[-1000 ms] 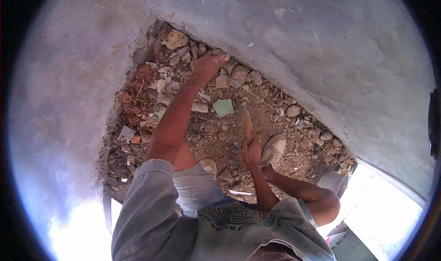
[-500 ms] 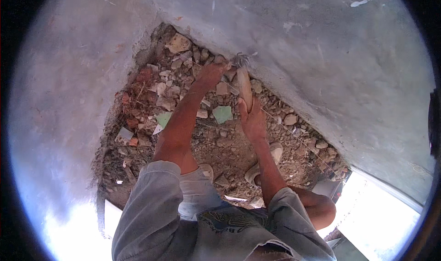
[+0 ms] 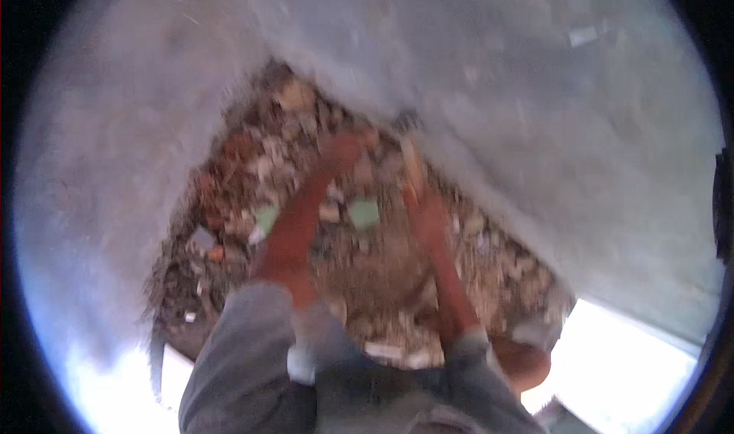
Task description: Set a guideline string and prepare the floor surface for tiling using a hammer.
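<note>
The whole picture is smeared by motion. My right hand [image 3: 427,214] is closed around the pale wooden handle of a hammer [image 3: 414,165]. The hammer's dark head is up against the foot of the grey wall [image 3: 497,113] on the right. Just left of that head, my left hand [image 3: 353,142] reaches down to the rubble beside the wall. Its fingers look drawn together, but blur hides what is in them. Below and between my hands lies a flat green piece [image 3: 364,213] on the dirt.
Broken stones and brick bits [image 3: 267,155] fill the corner between two grey plastered walls. A large tan stone [image 3: 296,95] lies at the far tip. Another green piece [image 3: 266,220] is beside my left forearm. Bright light comes in at the lower left and lower right.
The view has shifted and blurred, so the rubble appears lower in the picture. The hammer head has moved slightly right along the wall's foot. Both hands stay near the same spots.
</note>
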